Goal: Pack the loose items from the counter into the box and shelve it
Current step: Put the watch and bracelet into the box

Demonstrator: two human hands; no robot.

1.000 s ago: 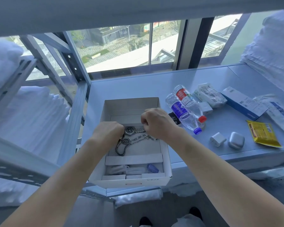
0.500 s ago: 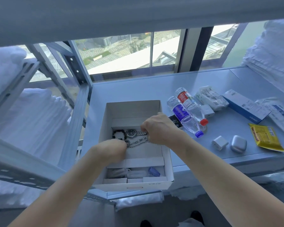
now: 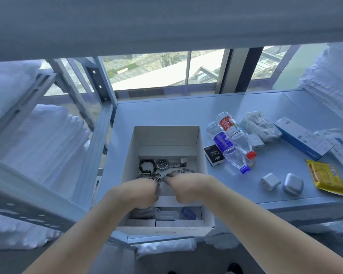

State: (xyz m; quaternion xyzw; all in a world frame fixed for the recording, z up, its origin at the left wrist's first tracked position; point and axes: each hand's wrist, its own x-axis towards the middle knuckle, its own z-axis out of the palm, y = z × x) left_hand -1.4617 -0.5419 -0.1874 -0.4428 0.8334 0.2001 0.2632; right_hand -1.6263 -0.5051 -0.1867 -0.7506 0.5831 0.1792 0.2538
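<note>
An open white box [image 3: 203,155] stands at the counter's left front edge. Its middle compartment holds a green bead bracelet [image 3: 147,166], a steel watch [image 3: 167,164] and silver chains [image 3: 183,171]. My left hand [image 3: 139,192] and my right hand [image 3: 188,186] hover side by side over that compartment with curled fingers. Each hand pinches a silver chain at its fingertips, the left one a thick chain bracelet [image 3: 149,176]. The front compartment holds white cables and a small blue item [image 3: 188,213].
Loose on the counter [image 3: 166,113] to the right lie two water bottles [image 3: 231,147], a black packet [image 3: 214,156], a tissue pack [image 3: 261,126], a blue-white carton [image 3: 303,138], a yellow sachet [image 3: 325,177], a white adapter [image 3: 269,181] and a silver case [image 3: 292,183]. Metal shelf posts stand left.
Both hands have drawn back toward me inside the box, uncovering the watch and bead bracelet. The chains now lie stretched at my fingertips.
</note>
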